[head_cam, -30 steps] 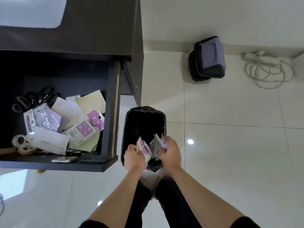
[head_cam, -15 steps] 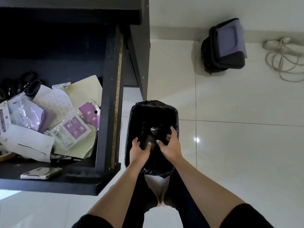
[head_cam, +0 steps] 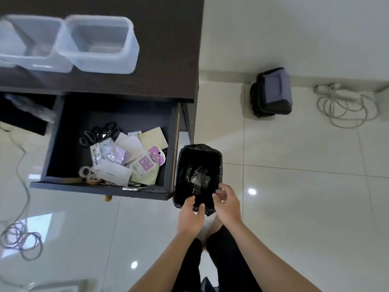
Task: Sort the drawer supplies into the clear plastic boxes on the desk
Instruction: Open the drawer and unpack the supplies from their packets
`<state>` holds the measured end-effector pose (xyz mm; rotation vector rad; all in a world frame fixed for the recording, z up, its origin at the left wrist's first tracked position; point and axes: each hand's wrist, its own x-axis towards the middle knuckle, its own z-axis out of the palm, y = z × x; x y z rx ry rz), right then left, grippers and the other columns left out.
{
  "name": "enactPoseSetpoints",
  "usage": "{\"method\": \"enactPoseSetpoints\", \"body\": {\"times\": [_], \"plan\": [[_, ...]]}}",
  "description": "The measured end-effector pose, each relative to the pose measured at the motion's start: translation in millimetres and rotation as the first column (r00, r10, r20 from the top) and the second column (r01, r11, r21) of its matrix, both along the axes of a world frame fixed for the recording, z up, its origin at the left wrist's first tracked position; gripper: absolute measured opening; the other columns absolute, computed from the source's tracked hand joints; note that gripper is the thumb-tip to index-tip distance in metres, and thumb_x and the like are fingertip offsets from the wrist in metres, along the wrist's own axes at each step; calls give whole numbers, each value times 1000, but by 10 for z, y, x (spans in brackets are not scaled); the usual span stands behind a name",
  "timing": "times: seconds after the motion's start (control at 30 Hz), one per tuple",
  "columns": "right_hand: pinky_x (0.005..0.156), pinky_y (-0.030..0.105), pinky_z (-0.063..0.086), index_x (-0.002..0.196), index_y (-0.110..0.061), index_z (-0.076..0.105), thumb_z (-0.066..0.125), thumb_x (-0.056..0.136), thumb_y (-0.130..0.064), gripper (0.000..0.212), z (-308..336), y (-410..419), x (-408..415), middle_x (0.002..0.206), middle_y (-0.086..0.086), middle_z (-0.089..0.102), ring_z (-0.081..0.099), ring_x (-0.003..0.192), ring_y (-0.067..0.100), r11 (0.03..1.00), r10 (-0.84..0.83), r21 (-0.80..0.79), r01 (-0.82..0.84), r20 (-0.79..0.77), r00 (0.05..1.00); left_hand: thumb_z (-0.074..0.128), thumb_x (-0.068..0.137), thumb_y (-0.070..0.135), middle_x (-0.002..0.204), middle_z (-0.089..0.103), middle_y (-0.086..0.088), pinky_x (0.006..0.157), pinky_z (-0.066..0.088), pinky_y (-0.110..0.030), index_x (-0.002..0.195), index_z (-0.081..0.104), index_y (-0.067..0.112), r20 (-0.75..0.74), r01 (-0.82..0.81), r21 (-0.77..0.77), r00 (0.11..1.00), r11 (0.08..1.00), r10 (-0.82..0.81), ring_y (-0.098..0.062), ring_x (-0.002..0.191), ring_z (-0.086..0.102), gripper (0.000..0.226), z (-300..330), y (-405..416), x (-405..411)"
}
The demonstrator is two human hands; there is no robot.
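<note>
The dark drawer [head_cam: 63, 131] stands pulled out under the desk. Inside lie black scissors [head_cam: 101, 132], purple-and-white packets [head_cam: 145, 162], paper sheets [head_cam: 152, 138], a white envelope [head_cam: 114, 173] and tape rolls [head_cam: 89, 175]. Two clear plastic boxes [head_cam: 99, 44] [head_cam: 31, 43] stand on the desk top. A black-lined bin [head_cam: 197, 173] sits on the floor right of the drawer. My left hand [head_cam: 190, 217] and my right hand [head_cam: 227, 205] hover at the bin's near rim, fingers apart, holding nothing I can see.
A dark bag with a purple panel [head_cam: 272, 92] and a coiled white power strip cable [head_cam: 345, 106] lie on the tiled floor by the wall. More cables [head_cam: 21, 239] coil on the floor at the left. My legs show below.
A second ago both hands held purple-and-clear packets over the bin; those packets are gone from my hands. The view has tilted up, bringing the desk top and boxes into sight.
</note>
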<state>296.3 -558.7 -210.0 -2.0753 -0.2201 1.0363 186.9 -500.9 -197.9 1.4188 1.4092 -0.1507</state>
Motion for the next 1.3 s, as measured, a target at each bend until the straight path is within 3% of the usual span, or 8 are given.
{"method": "enactPoseSetpoints", "body": {"times": [0.2, 0.4, 0.6, 0.77, 0.93, 1.1, 1.2, 1.3], "plan": [[76, 16, 49, 113, -21, 58, 58, 90, -17, 23, 934, 154, -218, 91, -5, 65, 61, 86, 3, 983, 11, 185, -24, 68, 998, 54, 93, 25, 120, 58, 8, 81, 37, -7, 125, 52, 18, 151, -73, 202, 988, 977, 42, -7, 111, 54, 32, 988, 32, -178], [67, 4, 44, 107, -20, 60, 56, 91, -14, 18, 1337, 764, -329, 86, -3, 64, 61, 80, 9, 935, 102, 330, -130, 99, 990, 56, 92, 19, 101, 63, 4, 69, 44, -10, 111, 59, 12, 240, -270, 429, 954, 862, 180, -6, 91, 60, 21, 1379, 555, -434], [68, 8, 48, 110, -18, 58, 57, 90, -16, 20, 1497, 1280, -505, 93, -4, 62, 60, 82, 4, 911, 183, 346, -225, 148, 972, 57, 91, 26, 120, 58, 2, 89, 46, -27, 119, 54, 16, 201, -315, 465, 948, 827, 248, -12, 109, 55, 30, 1368, 1296, -862], [76, 14, 48, 115, -19, 55, 61, 89, -21, 27, 1248, 1681, -730, 112, -1, 58, 60, 94, 7, 928, 244, 249, -277, 155, 957, 63, 86, 29, 136, 42, -1, 83, 50, -32, 133, 44, 20, 10, -138, 435, 989, 890, 148, -20, 121, 49, 52, 1191, 2040, -1190], [92, 23, 40, 128, -23, 49, 72, 79, -27, 55, 904, 1978, -969, 126, 5, 41, 49, 115, 19, 949, 310, 4, -314, 158, 938, 76, 73, 33, 151, 24, -5, 107, 39, -40, 143, 31, 23, -123, 147, 340, 986, 929, -111, -26, 135, 33, 84, 929, 2644, -1420], [103, 43, 37, 141, -40, 28, 75, 70, -39, 85, 730, 2187, -1097, 148, 6, 15, 20, 133, 32, 874, 429, -311, -374, 128, 894, 82, 66, 36, 158, -9, -1, 110, 30, -46, 148, 10, 39, -227, 444, 198, 888, 874, -400, -31, 144, 3, 109, 763, 2980, -1428], [104, 46, 37, 143, -45, 22, 76, 69, -42, 91, 640, 2294, -1137, 151, 7, 7, 16, 135, 34, 825, 470, -393, -407, 76, 880, 84, 63, 37, 157, -20, -2, 110, 30, -48, 147, 4, 44, -270, 541, 136, 826, 830, -494, -32, 145, -7, 116, 632, 3112, -1406], [102, 44, 40, 140, -49, 24, 79, 65, -46, 93, 580, 2386, -1172, 149, 6, 3, 20, 133, 33, 788, 491, -456, -414, 59, 869, 85, 60, 42, 156, -18, -4, 109, 34, -51, 145, 1, 47, -328, 585, 91, 782, 806, -531, -34, 144, -2, 120, 497, 3180, -1403]]}}
